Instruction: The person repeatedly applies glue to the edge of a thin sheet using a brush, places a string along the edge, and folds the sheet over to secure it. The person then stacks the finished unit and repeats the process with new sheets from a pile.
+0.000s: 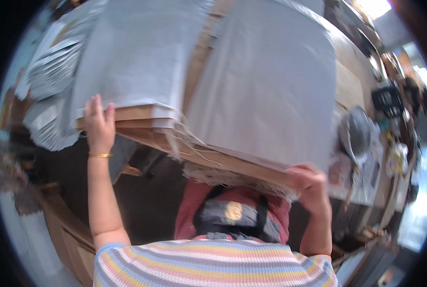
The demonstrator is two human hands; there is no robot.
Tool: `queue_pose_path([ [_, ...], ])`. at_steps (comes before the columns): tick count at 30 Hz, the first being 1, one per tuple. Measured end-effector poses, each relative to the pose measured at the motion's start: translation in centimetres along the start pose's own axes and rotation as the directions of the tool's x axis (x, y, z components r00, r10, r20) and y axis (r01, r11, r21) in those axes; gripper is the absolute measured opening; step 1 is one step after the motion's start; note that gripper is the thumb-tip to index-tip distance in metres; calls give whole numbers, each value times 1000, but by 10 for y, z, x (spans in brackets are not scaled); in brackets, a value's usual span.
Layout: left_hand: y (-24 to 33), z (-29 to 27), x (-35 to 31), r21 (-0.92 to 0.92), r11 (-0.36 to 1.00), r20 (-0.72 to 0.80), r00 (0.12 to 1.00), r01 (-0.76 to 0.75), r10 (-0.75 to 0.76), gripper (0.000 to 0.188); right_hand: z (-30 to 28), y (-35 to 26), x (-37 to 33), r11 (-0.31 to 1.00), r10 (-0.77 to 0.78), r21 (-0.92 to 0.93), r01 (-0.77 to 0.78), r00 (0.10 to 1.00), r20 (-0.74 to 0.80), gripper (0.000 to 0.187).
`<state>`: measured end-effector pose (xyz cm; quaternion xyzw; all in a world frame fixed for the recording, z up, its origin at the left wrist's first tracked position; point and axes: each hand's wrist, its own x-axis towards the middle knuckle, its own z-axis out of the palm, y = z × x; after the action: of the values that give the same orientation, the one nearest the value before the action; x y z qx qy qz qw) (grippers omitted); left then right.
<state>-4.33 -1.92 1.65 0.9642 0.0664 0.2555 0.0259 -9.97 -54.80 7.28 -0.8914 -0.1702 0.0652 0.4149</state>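
Note:
A wide, smooth silver-grey sheet point(271, 81) lies over the table in front of me. My right hand point(310, 186) is at its near right corner, fingers curled and pinched on the edge, slightly blurred. Left of it lies a second silver-grey stack point(132, 57), with brown cardboard-like layers point(132, 115) showing along its near edge. My left hand point(100, 129) rests on the near left corner of that stack, fingers stretched out and pointing away from me. Pale loose strings point(189, 141) hang at the near edge between the two.
Fanned, folded grey sheets point(55, 71) lie at the far left. On the right stand a round metal pan or bowl point(358, 134), a black container point(388, 99) and a clear bottle point(396, 159). The table's brown front edge point(242, 170) runs close to my lap.

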Motion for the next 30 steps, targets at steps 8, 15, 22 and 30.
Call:
queue_pose_path([
  [8,224,-20,-47,-476,718,134,766,-507,629,59,-121,99,-130,422,176,-817,-392,920,-351,54],
  [15,237,4,-35,-359,761,365,669,-540,647,74,-143,100,-129,810,-143,-544,-217,828,-543,28],
  [22,195,6,-28,-254,862,520,689,-439,504,61,-191,166,-33,925,364,251,-285,474,-802,19],
  [30,196,-27,-92,-627,674,361,621,-391,696,33,-197,201,-18,903,278,72,-423,449,-849,32],
])
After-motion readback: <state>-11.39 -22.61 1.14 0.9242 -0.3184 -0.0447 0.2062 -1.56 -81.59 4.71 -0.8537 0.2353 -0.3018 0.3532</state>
